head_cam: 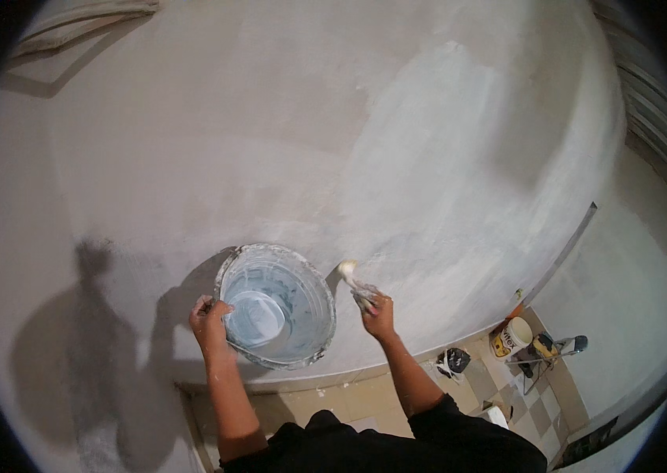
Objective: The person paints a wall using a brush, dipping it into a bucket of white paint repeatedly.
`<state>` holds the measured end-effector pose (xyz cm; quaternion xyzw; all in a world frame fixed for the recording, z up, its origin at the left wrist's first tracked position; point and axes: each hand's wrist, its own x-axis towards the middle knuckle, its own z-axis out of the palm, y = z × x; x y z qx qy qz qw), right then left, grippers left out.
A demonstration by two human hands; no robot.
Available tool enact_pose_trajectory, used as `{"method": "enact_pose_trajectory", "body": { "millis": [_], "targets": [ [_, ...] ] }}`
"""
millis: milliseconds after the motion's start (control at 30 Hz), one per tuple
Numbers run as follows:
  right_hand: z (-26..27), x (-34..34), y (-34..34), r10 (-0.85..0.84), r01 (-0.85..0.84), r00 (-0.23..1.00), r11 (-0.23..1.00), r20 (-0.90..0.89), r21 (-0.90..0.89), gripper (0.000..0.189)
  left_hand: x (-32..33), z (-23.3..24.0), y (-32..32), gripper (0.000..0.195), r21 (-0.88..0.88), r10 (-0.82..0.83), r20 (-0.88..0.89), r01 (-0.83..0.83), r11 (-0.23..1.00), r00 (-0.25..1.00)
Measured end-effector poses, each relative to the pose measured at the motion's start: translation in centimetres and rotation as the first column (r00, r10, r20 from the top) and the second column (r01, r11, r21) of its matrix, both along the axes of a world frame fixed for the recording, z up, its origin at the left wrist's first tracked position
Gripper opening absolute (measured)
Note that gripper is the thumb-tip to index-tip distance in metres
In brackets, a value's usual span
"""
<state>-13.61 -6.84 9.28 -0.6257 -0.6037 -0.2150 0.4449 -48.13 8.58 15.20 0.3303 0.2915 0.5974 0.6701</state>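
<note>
My left hand [211, 321] grips the rim of a round plastic bucket [309, 295], which is tilted so that I look down into it. White paint [256, 319] lies at the bottom, and dried paint crusts the rim. To the right of the bucket, my right hand [378, 314] is closed around the handle of a paintbrush [347, 269] with pale bristles, its handle smeared white. The bristles are close to the wall [416, 177]; whether they touch it I cannot tell. A whiter patch with uneven edges spreads over the wall above the brush.
On the tiled floor [475, 378] at the right stand a white paint bucket [510, 338] and a black plastic bag [453, 360]. Beside them are a yellow item [544, 346] and a metal-framed object [572, 344]. Wooden slatted pieces [655, 97] show at the upper right.
</note>
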Motion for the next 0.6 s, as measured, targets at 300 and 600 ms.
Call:
{"method": "enact_pose_trajectory", "body": {
  "millis": [300,600],
  "targets": [
    [2.7,9.2,-3.2,0.090,0.364,0.770,0.751,-0.632,0.551,0.016,0.8,0.9,-0.7,0.016,-0.045,0.037,0.109,-0.032,0.998,0.993],
    [-1.2,-1.2,-1.7,0.040,-0.096,0.971,0.968,-0.237,-0.232,0.037,0.6,2.2,-0.7,0.016,-0.056,0.000,0.063,0.004,0.998,0.998]
  ]
}}
